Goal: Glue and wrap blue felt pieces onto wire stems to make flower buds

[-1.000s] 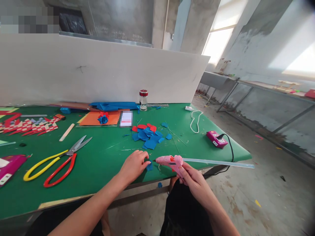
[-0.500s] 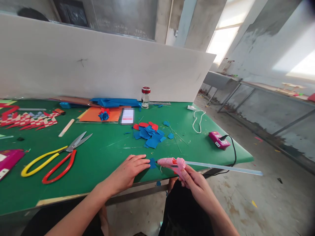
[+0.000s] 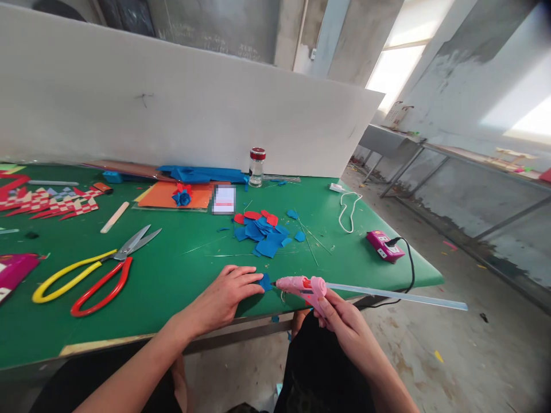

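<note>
In my right hand is a pink hot glue gun, its fingers wrapped round the handle. A long clear glue stick sticks out of its back end. The nozzle points left and meets, or nearly meets, the edge of a small blue paper piece near the table's front edge. My left hand lies flat on the table with its fingers stretched out, the fingertips on the left side of that piece. Just beyond lies a pile of blue cut pieces with a few red ones on top.
Yellow-and-red-handled scissors lie open at left, near a wooden stick. Behind are orange paper, a blue flower, and a red-lidded glass jar. At right, a magenta power socket and white cable sit near the table's edge.
The camera view has shifted slightly. My hands, the glue gun and the small blue piece keep almost the same positions relative to one another.
</note>
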{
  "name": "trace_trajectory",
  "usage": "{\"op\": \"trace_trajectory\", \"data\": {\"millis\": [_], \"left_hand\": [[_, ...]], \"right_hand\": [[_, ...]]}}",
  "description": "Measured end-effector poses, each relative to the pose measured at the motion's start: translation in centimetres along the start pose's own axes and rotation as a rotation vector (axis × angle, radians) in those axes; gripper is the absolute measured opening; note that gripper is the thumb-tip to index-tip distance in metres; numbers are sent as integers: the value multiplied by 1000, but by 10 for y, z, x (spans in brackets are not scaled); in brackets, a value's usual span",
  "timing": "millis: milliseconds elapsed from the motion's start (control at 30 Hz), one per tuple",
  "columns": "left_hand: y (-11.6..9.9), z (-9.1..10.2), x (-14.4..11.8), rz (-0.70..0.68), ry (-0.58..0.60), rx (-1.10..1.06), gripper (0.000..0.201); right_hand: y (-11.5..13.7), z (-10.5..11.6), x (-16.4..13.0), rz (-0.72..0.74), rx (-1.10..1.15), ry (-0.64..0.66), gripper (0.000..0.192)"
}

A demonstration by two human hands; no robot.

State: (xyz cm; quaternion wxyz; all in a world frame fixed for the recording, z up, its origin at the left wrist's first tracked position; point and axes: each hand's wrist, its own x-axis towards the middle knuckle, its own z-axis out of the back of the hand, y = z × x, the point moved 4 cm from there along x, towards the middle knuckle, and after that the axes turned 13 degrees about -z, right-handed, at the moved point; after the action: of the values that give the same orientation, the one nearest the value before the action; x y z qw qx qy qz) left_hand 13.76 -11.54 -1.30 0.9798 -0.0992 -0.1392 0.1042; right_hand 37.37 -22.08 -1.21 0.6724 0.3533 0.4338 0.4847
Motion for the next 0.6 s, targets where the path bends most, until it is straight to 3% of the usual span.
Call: {"op": "trace_trajectory", "data": {"millis": [300,600], "left_hand": [[-2,0,0,-11,63,41,69],[-1,0,-2,7,7,9,63]], "right_hand": [[8,-5,-1,21,-63,7,41],[12,-6,0,33,-40,9,41]]}}
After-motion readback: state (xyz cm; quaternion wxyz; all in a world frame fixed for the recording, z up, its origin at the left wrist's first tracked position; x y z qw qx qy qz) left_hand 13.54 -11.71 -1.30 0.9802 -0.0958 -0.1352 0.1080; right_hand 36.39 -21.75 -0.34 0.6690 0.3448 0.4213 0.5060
